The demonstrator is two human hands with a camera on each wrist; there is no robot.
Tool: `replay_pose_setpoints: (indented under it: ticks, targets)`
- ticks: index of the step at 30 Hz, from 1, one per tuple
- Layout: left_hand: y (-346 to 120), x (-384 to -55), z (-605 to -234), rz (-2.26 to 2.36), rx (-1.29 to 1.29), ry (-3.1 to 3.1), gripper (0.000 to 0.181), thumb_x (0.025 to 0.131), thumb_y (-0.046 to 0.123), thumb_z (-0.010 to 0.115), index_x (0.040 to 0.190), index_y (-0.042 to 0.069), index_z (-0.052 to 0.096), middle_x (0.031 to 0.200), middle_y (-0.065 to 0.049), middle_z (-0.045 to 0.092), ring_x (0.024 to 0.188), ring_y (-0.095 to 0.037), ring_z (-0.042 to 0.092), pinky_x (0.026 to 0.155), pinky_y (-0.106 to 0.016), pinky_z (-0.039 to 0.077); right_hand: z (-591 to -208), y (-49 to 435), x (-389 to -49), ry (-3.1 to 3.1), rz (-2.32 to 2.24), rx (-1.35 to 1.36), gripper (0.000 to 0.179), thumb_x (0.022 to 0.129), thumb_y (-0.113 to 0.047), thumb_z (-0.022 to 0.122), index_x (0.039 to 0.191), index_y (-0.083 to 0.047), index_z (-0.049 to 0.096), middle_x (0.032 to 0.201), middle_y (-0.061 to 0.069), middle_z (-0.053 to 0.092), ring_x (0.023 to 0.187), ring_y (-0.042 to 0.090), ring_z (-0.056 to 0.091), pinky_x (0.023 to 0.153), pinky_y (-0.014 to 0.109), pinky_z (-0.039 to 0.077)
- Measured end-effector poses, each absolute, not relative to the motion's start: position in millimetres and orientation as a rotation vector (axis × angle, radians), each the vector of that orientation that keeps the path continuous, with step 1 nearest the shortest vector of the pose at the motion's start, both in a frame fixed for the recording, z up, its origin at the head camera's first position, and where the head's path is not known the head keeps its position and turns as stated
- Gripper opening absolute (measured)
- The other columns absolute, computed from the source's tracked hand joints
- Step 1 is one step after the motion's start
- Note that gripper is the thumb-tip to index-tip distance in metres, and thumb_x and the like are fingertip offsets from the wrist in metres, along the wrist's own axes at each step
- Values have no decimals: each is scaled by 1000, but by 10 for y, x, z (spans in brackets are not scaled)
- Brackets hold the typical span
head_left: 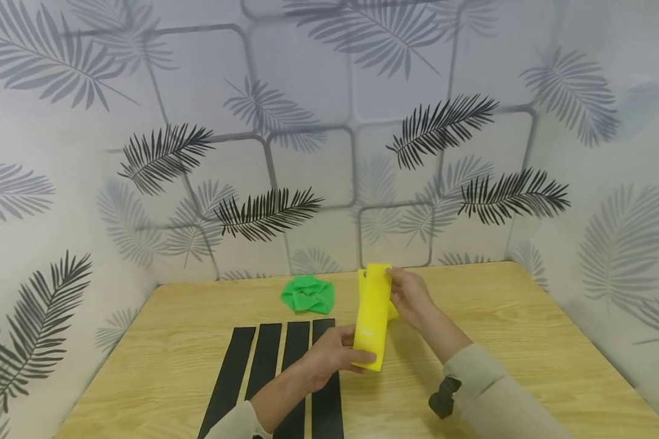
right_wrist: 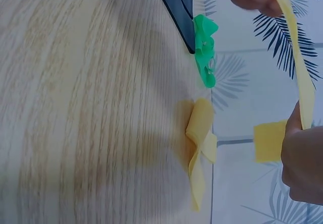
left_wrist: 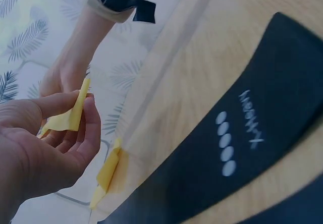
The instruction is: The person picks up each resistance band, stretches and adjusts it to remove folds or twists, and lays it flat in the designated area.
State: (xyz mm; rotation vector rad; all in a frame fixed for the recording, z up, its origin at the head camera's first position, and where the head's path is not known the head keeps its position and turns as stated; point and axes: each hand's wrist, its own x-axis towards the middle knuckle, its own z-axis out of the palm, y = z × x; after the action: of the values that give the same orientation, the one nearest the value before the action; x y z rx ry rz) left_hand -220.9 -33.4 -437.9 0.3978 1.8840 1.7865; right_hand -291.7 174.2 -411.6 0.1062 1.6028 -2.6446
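A yellow exercise band [head_left: 372, 317] with small pale print is stretched nearly upright between the hands, over the table. My left hand [head_left: 334, 352] pinches its lower end, thumb in front and fingers behind. At the upper end, my right hand [head_left: 410, 296] grips the band by its edge, and a yellow flap [right_wrist: 270, 141] sticks out beside that hand in the right wrist view. Another stretch of yellow band [right_wrist: 201, 128] lies folded on the table, mostly hidden behind the held part in the head view. Closest to my left hand is a black band [left_wrist: 222, 138] marked X-Heavy.
Several black bands [head_left: 268, 350] lie flat side by side at the left of the wooden table [head_left: 500, 341]. Behind them sits a crumpled green band [head_left: 307, 295]. A leaf-patterned wall [head_left: 318, 164] rises along the table's back edge.
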Motion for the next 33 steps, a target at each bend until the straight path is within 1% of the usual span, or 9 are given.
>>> replay_pose_setpoints:
  ticks: [3,6,10,15,19,23,26,30,33]
  targets:
    - [-359,-2133,-4401,1772,392,1830,37,94,3,75,129,-3,66,110,-14,75,96,-28,75,83,-45,64,-4114,1753,-2907,1645,-2621,110,31,109,-6,46,137,9,47,117,5,57,102,11,63,97,22,54]
    - [-409,-2072,-4415,1746,389,1779,30,101,9,68,127,-5,67,112,-16,74,99,-32,75,82,-46,64,-4142,1747,-2889,1715,-2561,112,35,110,-8,45,140,10,45,118,4,58,103,11,63,97,21,54]
    - [-481,-2026,-4409,1704,411,1742,29,106,14,62,128,-5,68,116,-16,73,104,-33,73,83,-47,63,-4193,1724,-2873,1776,-2499,125,29,111,-13,47,132,7,50,112,3,62,100,11,65,94,23,55]
    - [-527,-1955,-4428,1638,443,1758,25,101,12,68,122,-2,73,110,-14,76,97,-25,75,82,-46,64,-4239,1665,-2861,1799,-2473,136,30,111,-15,51,132,7,49,111,4,66,98,13,69,90,27,58]
    - [-545,-1893,-4471,1568,430,1805,21,97,15,73,114,3,78,100,-12,79,79,-18,75,73,-40,65,-4262,1622,-2856,1801,-2448,154,38,110,-13,51,140,9,45,112,7,70,95,16,72,86,30,60]
    - [-565,-1845,-4504,1527,420,1798,21,97,17,74,113,5,79,99,-12,79,69,-14,72,64,-31,63,-4294,1596,-2855,1804,-2420,148,40,110,-12,50,143,10,45,118,14,73,97,20,75,85,33,62]
    - [-582,-1805,-4535,1515,421,1778,22,98,20,74,114,6,79,99,-14,79,69,-14,73,61,-28,62,-4338,1572,-2850,1831,-2365,124,39,110,-13,50,142,9,46,128,17,71,105,25,74,86,33,60]
    - [-591,-1764,-4571,1508,426,1752,26,102,26,69,111,3,78,97,-18,79,74,-15,75,67,-32,63,-4417,1540,-2825,1881,-2270,98,39,109,-9,47,142,10,46,133,21,67,109,28,73,88,33,58]
    - [-594,-1760,-4582,1484,439,1746,29,103,27,67,109,1,79,95,-17,79,74,-13,75,69,-32,64,-4495,1513,-2794,1894,-2214,70,52,106,-5,43,152,16,30,134,28,64,108,30,73,97,40,57]
